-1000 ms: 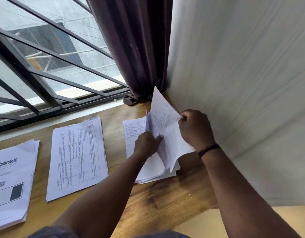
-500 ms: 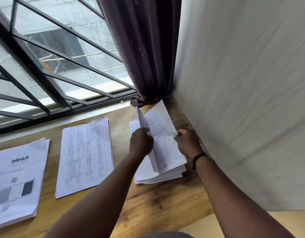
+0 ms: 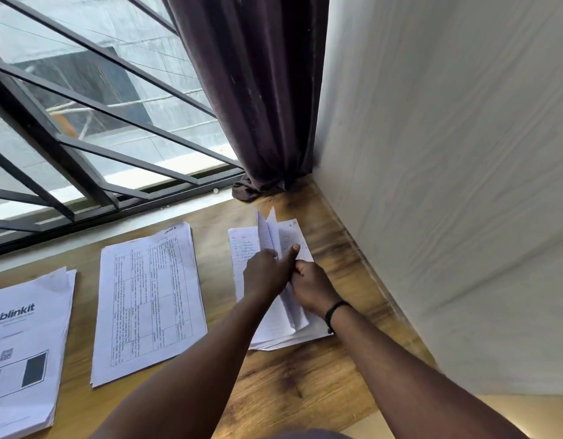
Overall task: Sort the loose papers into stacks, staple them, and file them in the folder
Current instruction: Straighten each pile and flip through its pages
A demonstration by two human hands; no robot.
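Both hands work the handwritten stack (image 3: 242, 248) near the desk's (image 3: 305, 391) far right corner: left hand (image 3: 266, 275) pinches lifted sheets (image 3: 269, 231), right hand (image 3: 312, 288) grips their lower edge. Better to square them before stapling. Two more stacks (image 3: 150, 305) lie leftward under the barred window (image 3: 84, 122); curtain (image 3: 258, 90) fills the corner.

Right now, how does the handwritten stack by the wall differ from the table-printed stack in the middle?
The handwritten stack has sheets lifted upright, held between the left hand and right hand; the table-printed stack lies flat and untouched. The handwritten stack carries pen lines, the table-printed stack a printed grid. Both are white paper on the wooden desk.
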